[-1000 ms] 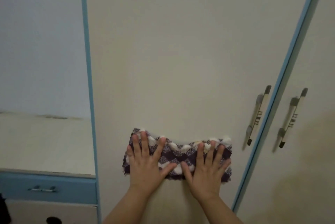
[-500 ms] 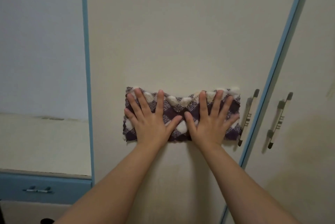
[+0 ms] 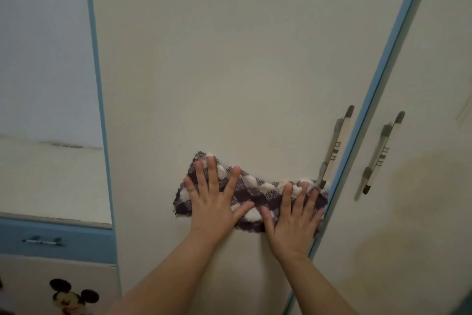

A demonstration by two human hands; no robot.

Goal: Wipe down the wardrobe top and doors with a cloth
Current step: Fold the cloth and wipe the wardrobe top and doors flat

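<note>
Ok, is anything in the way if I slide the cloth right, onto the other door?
Yes. The near handle sticks out above the cloth's right end, the blue door edge runs beside it, and the far door's handle comes next. The left hand and right hand lie flat on the cloth.

The left hand [image 3: 212,202] and right hand [image 3: 293,217] lie flat over much of the checked cloth [image 3: 258,187], hiding those parts. The left door handle [image 3: 335,146] and right door handle [image 3: 383,152] are blurred. The bottom edge cuts off the cartoon mouse sticker [image 3: 74,296].
</note>
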